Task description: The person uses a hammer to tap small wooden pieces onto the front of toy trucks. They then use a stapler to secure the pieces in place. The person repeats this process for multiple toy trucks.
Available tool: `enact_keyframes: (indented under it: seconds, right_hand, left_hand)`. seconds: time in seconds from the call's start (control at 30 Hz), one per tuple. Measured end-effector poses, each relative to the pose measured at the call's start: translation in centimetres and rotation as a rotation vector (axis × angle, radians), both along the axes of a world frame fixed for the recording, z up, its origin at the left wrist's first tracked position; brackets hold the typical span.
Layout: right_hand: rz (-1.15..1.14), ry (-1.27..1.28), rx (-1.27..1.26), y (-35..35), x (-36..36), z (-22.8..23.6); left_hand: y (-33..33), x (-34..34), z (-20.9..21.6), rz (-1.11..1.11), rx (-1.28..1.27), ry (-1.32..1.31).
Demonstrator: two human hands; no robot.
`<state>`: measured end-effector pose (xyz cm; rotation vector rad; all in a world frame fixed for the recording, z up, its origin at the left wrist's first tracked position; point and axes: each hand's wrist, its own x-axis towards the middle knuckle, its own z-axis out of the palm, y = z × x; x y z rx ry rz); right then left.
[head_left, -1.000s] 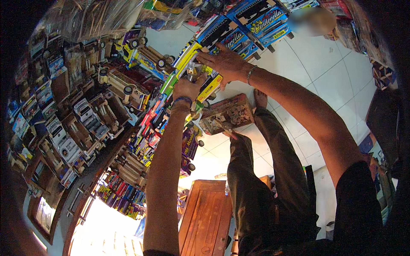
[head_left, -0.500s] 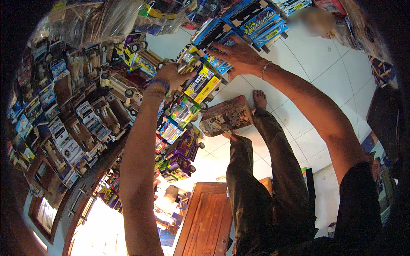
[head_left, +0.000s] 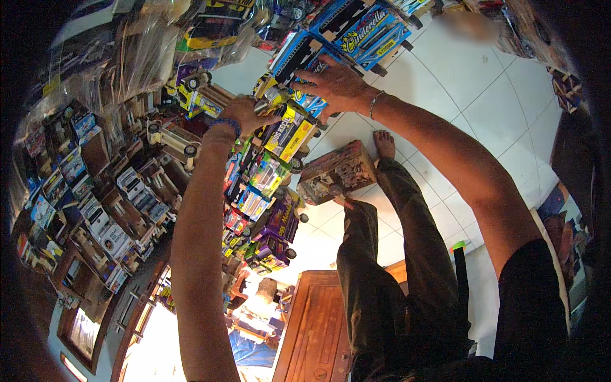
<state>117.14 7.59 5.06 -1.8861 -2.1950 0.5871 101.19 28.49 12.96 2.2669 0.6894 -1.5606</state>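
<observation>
My left hand (head_left: pixel 242 118) is closed at a wooden toy truck with a yellow cab, one finger reaching over a yellow-and-black toy truck (head_left: pixel 287 135) beside it. My right hand (head_left: pixel 344 88) grips the blue side of the toy truck (head_left: pixel 309 103), thumb and fingers on either side of it. Parts of both hands' fingertips are hidden among the toys. Just beyond, a blue-and-black toy truck (head_left: pixel 375 39) stands on the floor.
A wooden box (head_left: pixel 340 167) of small pieces, with a hammer-like tool on it, sits before my foot (head_left: pixel 384 144). More toy trucks (head_left: pixel 270 172) line up nearer. Stacked wooden toys (head_left: pixel 114 216) fill the left. A brown door (head_left: pixel 312 325) stands near my legs.
The whole view has shifted, so hands and trucks appear slightly further left. Both hands stay at the same toys, with the fingers hardly changed.
</observation>
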Motion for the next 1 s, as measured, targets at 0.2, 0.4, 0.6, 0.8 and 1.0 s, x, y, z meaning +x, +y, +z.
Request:
enact_keyframes:
  seconds: [0.2,0.4,0.6,0.8,1.0]
  right_hand:
    - [-0.016,0.013,0.064,-0.4,0.0,0.0]
    - [-0.01,-0.041,0.018,-0.3,-0.1,0.3]
    - [-0.033,0.042,0.032,-0.3,-0.2,-0.1]
    - [-0.03,0.006,0.026,-0.2,-0.5,-0.3]
    - [-0.019,-0.015,-0.04,-0.1,-0.4,0.0]
  left_hand:
    - [-0.3,0.8,1.2,0.052,0.078,-0.001]
    - [0.2,1.0,0.8,0.026,0.045,0.018]
    - [0.9,0.3,-1.1,-0.104,0.036,-0.023]
    - [1.8,0.1,-2.1,-0.262,-0.021,-0.128]
    - [1.1,1.2,-1.5,-0.077,0.028,-0.041]
